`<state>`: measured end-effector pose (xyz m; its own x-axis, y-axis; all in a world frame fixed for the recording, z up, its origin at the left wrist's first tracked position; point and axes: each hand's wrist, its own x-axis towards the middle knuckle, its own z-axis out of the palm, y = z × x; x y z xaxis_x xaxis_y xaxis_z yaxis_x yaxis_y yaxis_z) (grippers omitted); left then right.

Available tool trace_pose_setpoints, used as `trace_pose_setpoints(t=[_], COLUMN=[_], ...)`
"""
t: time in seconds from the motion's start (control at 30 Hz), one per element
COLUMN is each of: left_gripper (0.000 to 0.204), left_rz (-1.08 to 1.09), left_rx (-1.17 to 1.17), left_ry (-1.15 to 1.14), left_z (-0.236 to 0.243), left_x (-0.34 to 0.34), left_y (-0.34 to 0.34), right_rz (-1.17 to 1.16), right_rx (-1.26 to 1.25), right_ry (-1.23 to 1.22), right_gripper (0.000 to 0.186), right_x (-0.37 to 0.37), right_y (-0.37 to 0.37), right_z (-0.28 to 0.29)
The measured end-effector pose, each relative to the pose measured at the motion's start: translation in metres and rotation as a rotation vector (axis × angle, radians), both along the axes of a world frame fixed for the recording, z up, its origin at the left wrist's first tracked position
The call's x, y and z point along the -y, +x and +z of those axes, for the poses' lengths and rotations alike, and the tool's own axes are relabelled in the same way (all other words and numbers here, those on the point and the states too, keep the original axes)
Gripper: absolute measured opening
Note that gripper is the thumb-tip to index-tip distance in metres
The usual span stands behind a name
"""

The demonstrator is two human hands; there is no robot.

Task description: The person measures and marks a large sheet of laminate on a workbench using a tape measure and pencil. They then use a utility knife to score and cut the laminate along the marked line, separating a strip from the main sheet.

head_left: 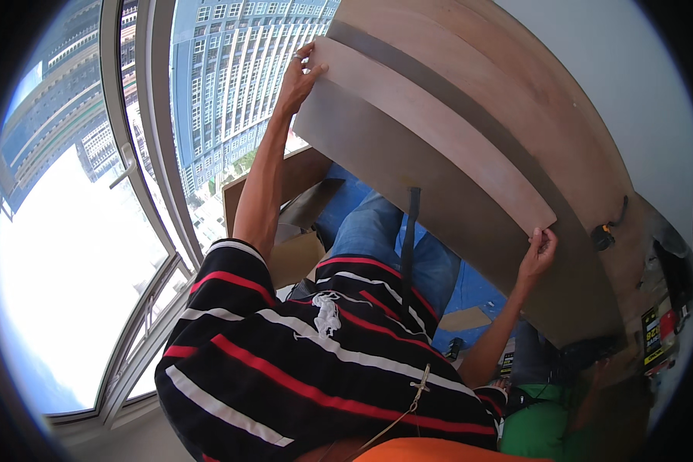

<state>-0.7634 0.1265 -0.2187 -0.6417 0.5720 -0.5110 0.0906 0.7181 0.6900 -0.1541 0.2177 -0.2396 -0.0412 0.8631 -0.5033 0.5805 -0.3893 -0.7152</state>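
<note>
Daylight came through a tall, grey-framed window on the person's left, with blue high-rise buildings outside. The left hand gripped the upper-left end of a long, narrow, pale pinkish-beige strip, its thumb over the near face. At the opposite, lower-right end, the right hand pinched the corner between thumb and fingers. Held slantwise between the two, the strip lay across the front of a broad, smooth, grey-brown panel; whether their faces touched could not be told. Beyond that panel showed a larger reddish-brown surface, with a small black-and-orange object near its right side. A flat, dark strap ran up past the person's blue jeans. Blue sheeting showed below the panel, and green clothing on another person appeared at lower right.
</note>
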Motion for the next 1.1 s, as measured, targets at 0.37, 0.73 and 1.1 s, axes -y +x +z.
trace_pose_setpoints(t=[0.37, 0.73, 1.1], left_gripper=[0.061, 0.057, 0.061], left_rz=[-0.066, -0.128, -0.097], left_rx=[-0.145, -0.272, -0.194], left_ry=[0.055, -0.01, 0.005], left_z=[-0.007, -0.013, -0.011], left_x=[0.008, 0.009, 0.006], left_y=[-0.003, -0.005, -0.005], right_rz=[0.045, 0.007, -0.038], right_rx=[-0.016, -0.015, -0.035], right_ry=[-0.066, -0.07, -0.055], right_gripper=[0.025, 0.026, 0.022], right_x=[-0.009, -0.007, -0.006], right_y=[-0.002, 0.002, -0.004], right_z=[0.009, 0.001, 0.001])
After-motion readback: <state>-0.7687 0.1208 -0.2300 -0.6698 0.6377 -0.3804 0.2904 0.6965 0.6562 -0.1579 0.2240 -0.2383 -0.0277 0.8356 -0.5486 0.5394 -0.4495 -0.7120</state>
